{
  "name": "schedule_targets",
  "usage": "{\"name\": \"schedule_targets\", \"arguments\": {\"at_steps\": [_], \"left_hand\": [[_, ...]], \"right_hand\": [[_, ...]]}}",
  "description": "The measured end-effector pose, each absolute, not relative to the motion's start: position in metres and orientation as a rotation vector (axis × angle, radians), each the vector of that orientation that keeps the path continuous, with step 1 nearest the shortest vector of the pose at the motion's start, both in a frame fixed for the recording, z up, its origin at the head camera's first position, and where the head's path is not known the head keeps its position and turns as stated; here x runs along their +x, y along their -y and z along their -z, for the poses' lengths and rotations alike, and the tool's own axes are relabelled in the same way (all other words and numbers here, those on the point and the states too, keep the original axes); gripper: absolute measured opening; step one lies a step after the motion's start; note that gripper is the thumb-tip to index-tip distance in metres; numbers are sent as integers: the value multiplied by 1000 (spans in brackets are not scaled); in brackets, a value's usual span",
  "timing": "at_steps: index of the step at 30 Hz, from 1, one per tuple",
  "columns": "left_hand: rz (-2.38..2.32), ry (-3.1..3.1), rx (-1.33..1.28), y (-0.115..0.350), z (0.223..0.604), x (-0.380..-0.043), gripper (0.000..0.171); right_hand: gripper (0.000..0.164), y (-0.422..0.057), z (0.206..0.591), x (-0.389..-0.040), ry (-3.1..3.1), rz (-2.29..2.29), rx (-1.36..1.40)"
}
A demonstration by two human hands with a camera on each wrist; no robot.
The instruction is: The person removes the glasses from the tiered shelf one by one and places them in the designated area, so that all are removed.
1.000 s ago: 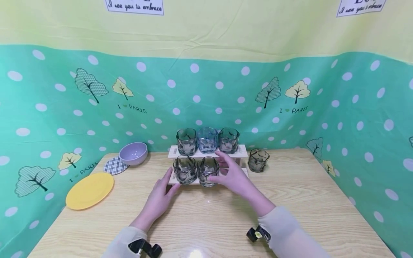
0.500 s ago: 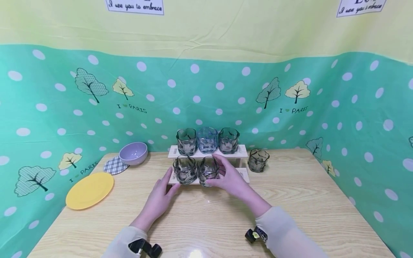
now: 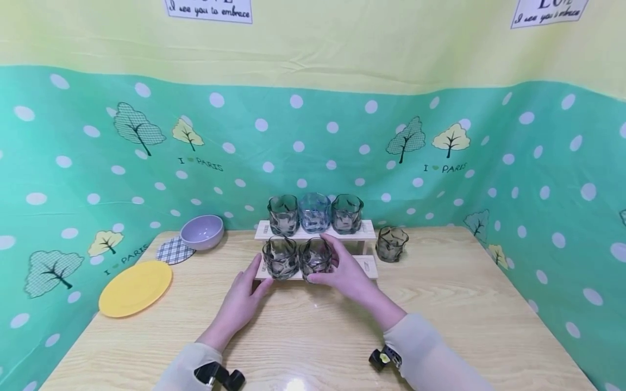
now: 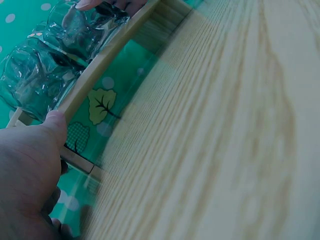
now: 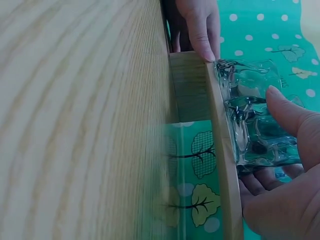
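Note:
My right hand (image 3: 349, 274) holds a smoky, wavy-sided glass tumbler (image 3: 313, 255), thumb in front and fingers behind. The tumbler stands on the lower shelf of a two-tier pale wooden rack (image 3: 367, 265). Just left of it on that shelf stands a similar tumbler (image 3: 280, 258). With its thumb on the front edge, my left hand (image 3: 243, 293) grips the left end of the lower shelf; its other fingers are partly hidden in the left wrist view. On the upper shelf stand a grey tumbler (image 3: 282, 215), a blue tumbler (image 3: 314, 213) and another grey tumbler (image 3: 347, 214).
Right of the rack, a brownish tumbler (image 3: 391, 243) stands on the wooden table (image 3: 440, 304). To the left are a purple bowl (image 3: 202, 232), a checked round mat (image 3: 173, 251) and a yellow plate (image 3: 136, 289). A green dotted cloth (image 3: 303, 136) hangs behind the table.
My right hand has shifted slightly left and settled closer round the front tumbler, uncovering more of the lower shelf's right end. The tumblers and my left hand stay in place.

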State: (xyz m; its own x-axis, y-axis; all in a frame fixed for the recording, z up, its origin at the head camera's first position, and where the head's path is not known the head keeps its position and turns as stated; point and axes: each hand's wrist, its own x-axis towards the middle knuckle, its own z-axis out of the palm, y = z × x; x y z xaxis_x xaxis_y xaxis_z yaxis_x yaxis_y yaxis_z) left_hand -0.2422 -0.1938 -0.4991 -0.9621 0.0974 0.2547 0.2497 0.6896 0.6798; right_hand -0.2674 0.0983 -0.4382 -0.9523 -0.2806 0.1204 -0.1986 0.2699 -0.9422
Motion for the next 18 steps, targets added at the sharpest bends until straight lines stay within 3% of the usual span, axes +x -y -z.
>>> {"name": "schedule_targets", "arguments": {"at_steps": [18], "left_hand": [[1133, 2706, -271, 195, 502, -241, 81]], "right_hand": [[111, -97, 436, -265, -2474, 1783, -426]]}}
